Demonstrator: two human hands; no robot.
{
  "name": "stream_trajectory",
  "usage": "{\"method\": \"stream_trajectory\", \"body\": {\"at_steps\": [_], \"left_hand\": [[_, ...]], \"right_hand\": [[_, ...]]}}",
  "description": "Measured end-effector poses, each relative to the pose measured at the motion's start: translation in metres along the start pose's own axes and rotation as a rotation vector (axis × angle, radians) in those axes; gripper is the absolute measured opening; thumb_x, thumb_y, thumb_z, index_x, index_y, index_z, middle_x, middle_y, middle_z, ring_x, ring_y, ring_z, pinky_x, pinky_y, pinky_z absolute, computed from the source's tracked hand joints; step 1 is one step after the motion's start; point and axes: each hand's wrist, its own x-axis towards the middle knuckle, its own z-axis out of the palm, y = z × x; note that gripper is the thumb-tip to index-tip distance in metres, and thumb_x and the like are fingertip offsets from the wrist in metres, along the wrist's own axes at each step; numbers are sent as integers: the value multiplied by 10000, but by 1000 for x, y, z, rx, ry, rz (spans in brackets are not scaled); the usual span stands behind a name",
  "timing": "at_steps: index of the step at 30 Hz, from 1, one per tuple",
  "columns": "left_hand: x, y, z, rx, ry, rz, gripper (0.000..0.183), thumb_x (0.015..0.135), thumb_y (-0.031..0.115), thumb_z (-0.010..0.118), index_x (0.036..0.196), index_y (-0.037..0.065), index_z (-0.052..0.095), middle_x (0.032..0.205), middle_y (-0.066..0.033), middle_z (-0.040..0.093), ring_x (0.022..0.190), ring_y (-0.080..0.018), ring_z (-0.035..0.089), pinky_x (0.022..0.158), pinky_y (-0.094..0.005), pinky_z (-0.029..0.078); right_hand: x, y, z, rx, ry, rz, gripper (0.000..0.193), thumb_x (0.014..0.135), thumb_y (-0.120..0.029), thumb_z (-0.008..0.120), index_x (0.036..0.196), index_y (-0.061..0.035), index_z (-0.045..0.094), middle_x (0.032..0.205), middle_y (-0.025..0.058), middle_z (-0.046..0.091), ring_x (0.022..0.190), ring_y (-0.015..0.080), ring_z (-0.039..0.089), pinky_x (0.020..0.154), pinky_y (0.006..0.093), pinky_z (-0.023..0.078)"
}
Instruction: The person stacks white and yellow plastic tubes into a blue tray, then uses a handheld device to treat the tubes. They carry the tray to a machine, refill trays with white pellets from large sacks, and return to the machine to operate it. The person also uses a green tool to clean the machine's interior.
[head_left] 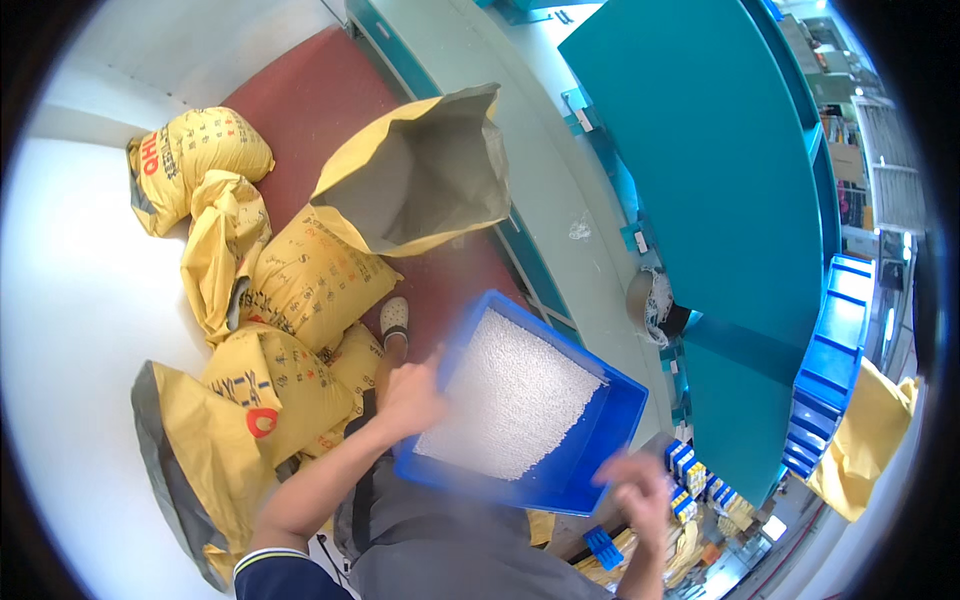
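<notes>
Item: one blue bin, rectangular and open-topped, set aslant in front of the wearer's lap, right of the view's centre.

Contents: white pellets, a thick layer over most of the bin; a strip of blue base lies bare along the right and lower right sides.

Left hand: at the bin's left wall, fingers narrowed around the rim and holding it; I find the fingertips blurred.

Right hand: beside the bin's lower right corner, fingers loosely bent. I cannot tell whether they touch the wall or hold anything.

Beneath: dark grey clothing over the lap, and a pale clog on one foot.

Beyond the bin: one yellow open sack, mouth wide, grey lining showing; a printed yellow sack bulges just below it.

Left side: further yellow sacks, several, grouped on the red floor near a white wall.

Right side: a pale counter with curving edges; a large teal panel; a row of blue trays; a yellow bag beside them; and, lower down, a small blue tray.
</notes>
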Motion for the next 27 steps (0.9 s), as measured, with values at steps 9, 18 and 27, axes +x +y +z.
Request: {"method": "stream_trajectory", "body": {"at_steps": [9, 18, 27], "left_hand": [[47, 50, -141, 56, -145, 286, 722, 681, 119, 599, 1378, 6, 450, 845, -256, 654, 863, -410, 639, 869, -438, 477], [342, -41, -138, -618, 133, -223, 324, 939, 230, 576, 1241, 114, 571, 1114, -116, 663, 1021, -197, 637, 828, -353, 512], [564, -264, -27, 354, 96, -532, 195, 961, 233, 554, 1126, 128, 562, 961, -67, 626, 827, -141, 594, 664, -288, 465]], "right_hand": [[195, -17, -44, 269, -407, 89, 986, 630, -231, 842, 1472, -50, 362, 1497, 157, 379, 1395, 266, 323, 1140, 367, 240], [269, -20, -88, 258, -339, 370, 876, 561, -23, 704, 1405, -7, 468, 1385, 91, 513, 1274, 190, 448, 1097, 280, 278], [336, 29, -61, 410, -320, 444, 814, 544, -112, 817, 1310, 4, 568, 1479, 210, 404, 1410, 314, 322, 1165, 400, 162]]}}
